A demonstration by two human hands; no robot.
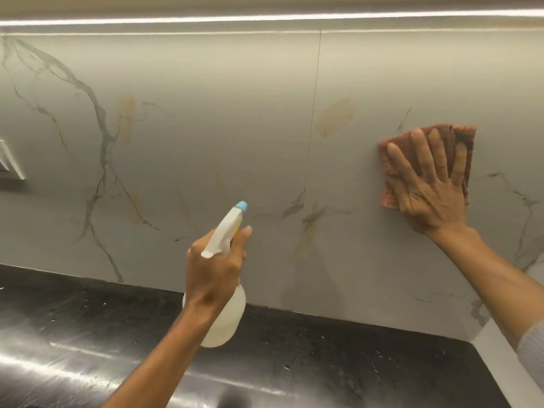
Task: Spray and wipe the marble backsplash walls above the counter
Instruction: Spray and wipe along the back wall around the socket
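The marble backsplash (206, 128) fills the wall ahead, pale grey with dark and tan veins. My left hand (213, 272) grips a white spray bottle (225, 319) with a blue nozzle tip, pointed at the lower middle of the wall, index finger on the trigger. My right hand (426, 189) lies flat, fingers spread, pressing a folded reddish-brown cloth (465, 139) against the right-hand slab. A vertical seam (313, 113) splits the two slabs between my hands.
A glossy black counter (88, 343) runs below the wall, speckled with droplets. A white switch plate (10, 163) sits at the left edge. A light strip (265, 17) glows above. The wall turns a corner at the far right (482, 328).
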